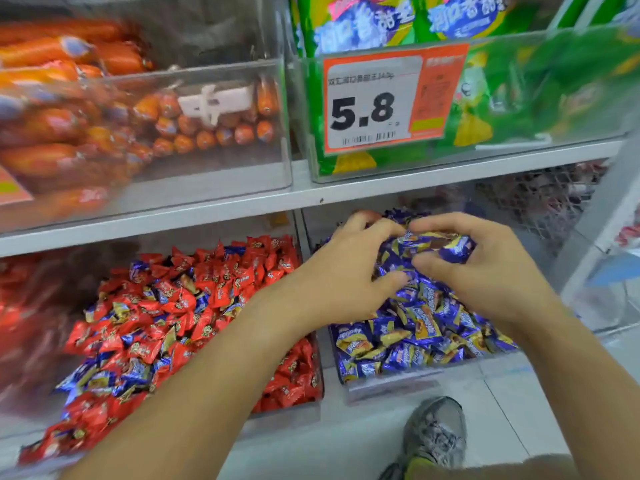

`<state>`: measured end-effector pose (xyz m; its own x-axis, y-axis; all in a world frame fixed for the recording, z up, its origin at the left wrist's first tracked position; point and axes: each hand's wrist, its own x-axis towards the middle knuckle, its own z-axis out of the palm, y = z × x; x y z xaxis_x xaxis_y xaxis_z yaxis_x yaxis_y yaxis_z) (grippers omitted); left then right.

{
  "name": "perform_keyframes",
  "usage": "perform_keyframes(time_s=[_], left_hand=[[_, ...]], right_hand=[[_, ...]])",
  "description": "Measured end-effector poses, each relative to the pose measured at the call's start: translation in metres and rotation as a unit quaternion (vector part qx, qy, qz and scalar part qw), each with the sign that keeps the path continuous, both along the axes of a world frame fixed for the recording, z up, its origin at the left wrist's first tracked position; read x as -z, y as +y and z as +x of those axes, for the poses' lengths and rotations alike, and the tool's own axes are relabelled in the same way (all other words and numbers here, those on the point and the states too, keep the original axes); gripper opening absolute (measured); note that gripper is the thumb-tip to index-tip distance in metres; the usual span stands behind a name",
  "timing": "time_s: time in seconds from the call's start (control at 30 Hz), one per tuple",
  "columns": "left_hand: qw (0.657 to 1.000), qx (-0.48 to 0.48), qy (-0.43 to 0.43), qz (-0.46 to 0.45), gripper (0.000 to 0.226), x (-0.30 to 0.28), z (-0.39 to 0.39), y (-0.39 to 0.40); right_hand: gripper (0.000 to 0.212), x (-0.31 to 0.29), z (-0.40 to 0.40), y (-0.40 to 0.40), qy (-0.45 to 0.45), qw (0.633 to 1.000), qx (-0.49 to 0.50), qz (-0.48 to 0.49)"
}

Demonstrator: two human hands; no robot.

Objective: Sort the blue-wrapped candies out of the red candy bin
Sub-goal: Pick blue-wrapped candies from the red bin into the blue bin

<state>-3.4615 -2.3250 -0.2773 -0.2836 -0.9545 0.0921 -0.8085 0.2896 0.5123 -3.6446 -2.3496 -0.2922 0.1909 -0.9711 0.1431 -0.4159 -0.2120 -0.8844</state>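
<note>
A: Blue foil bunched between your two hands. Your left hand (pixel 349 268) and right hand (pixel 485 268) are both curled, fingertips nearly meeting, cupping a clump of blue-wrapped candies (pixel 429 249) over the heap in the blue candy bin (pixel 391 384).

B: Gripping or letting go?

A: Can't say. Fingers are bent round the clump, not clenched tight. My guess: you hold them low over the heap so nothing spills onto the floor.

B: Where's the rest of the job?

A: Left of your left forearm. The red candy bin (pixel 294 415) has plenty of blue strays (pixel 136 370) mixed through the red ones, thickest toward the front. Far from done, I'd judge.

B: Anything readable?

A: Candy wrappers have print, too blurred to read. Above your hands, an orange-framed price tag (pixel 377 100) says 5.8, with Chinese text and a barcode I can't make out. It's stuck on a clear bin of green packets (pixel 540 88) with blue and white Chinese lettering. Upper left, a clear bin of orange sausages (pixel 62 157).

B: Floor?

A: Your grey sneaker (pixel 434 434) on white tile.
</note>
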Motion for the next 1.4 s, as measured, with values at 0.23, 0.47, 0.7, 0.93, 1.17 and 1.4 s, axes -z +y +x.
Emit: perform_keyframes(time_s=[0.23, 0.47, 0.7, 0.93, 1.17, 1.4], left_hand=[[0.989, -0.072, -0.033, -0.125, 0.043, 0.019, 0.033, 0.026], [0.994, -0.088, -0.001, -0.064, 0.062, 0.051, 0.07, 0.067], [0.988, -0.091, 0.014, -0.125, 0.028, 0.052, 0.1, 0.084], [0.968, -0.206, -0.115, -0.083, 0.044, 0.064, 0.18, 0.093], [0.966, -0.191, -0.157, 0.071, 0.053, 0.075, 0.239, 0.1], [0.964, -0.181, -0.144, 0.133, 0.04, 0.075, 0.264, 0.119]], right_hand=[[0.057, 0.02, 0.005, -0.011, 0.227, 0.967, -0.025, -0.113], [0.063, 0.052, 0.045, -0.027, 0.439, 0.889, -0.114, -0.069], [0.059, 0.038, 0.03, -0.057, 0.489, 0.872, -0.012, 0.007], [0.047, 0.005, 0.095, -0.002, 0.394, 0.904, -0.002, -0.168], [0.018, 0.03, 0.196, 0.049, 0.296, 0.882, -0.243, -0.275], [0.034, 0.038, 0.264, 0.038, 0.311, 0.879, -0.339, -0.128]])
